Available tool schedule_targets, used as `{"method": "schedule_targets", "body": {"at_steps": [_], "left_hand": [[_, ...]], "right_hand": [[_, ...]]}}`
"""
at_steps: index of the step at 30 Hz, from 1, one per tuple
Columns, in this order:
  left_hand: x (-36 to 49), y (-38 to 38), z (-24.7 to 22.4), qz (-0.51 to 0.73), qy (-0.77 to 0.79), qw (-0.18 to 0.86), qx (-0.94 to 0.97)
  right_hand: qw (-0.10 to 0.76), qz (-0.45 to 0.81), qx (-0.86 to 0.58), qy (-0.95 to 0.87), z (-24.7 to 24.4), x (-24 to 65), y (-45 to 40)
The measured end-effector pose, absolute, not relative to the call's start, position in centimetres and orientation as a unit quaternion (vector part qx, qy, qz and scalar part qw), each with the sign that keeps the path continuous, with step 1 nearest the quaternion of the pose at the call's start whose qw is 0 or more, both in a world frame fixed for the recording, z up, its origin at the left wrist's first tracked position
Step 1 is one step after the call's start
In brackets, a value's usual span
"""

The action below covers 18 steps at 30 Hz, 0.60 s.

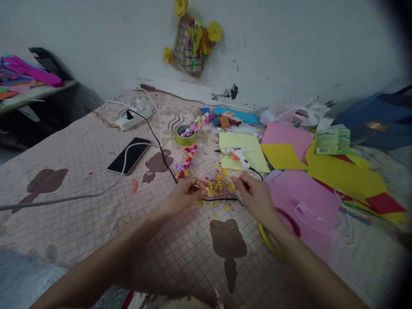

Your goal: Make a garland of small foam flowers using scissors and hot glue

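Note:
My left hand (185, 195) is closed in a pinch at the left side of a pile of small yellow and purple paper pieces (220, 184); a small yellow bit shows at its fingertips. My right hand (252, 193) is closed at the pile's right side, and what its fingers hold is too small to make out. Scissors with red and yellow handles (268, 238) lie beneath my right wrist. A black cord (222, 199) runs between the hands. Behind the pile a white glue gun (240, 159) rests on a pale yellow sheet (227, 139).
A phone (128, 156) and a white power strip (133, 120) lie at the left. Green tape (186, 135) and a colourful paper string (187, 161) sit behind my left hand. Pink sheets (302, 206) and yellow sheets (347, 176) cover the right side.

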<state>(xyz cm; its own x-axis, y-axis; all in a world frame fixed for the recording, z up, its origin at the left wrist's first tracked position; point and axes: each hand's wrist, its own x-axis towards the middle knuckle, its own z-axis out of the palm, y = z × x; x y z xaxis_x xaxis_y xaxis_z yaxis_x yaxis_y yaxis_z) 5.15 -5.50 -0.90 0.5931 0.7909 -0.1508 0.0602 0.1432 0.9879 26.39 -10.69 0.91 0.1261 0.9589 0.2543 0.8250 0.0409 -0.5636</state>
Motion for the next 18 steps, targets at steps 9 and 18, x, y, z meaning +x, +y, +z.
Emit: {"method": "schedule_targets", "body": {"at_steps": [9,18], "left_hand": [[3.5,-6.0,-0.6,0.279,0.377,0.646,0.603],[4.0,-7.9,-0.8,0.271,0.342,0.621,0.651]], "right_hand": [[0.285,0.016,-0.717,-0.636,-1.3,32.6,-4.5],[0.321,0.052,-0.673,-0.664,0.5,30.1,-8.6]]}}
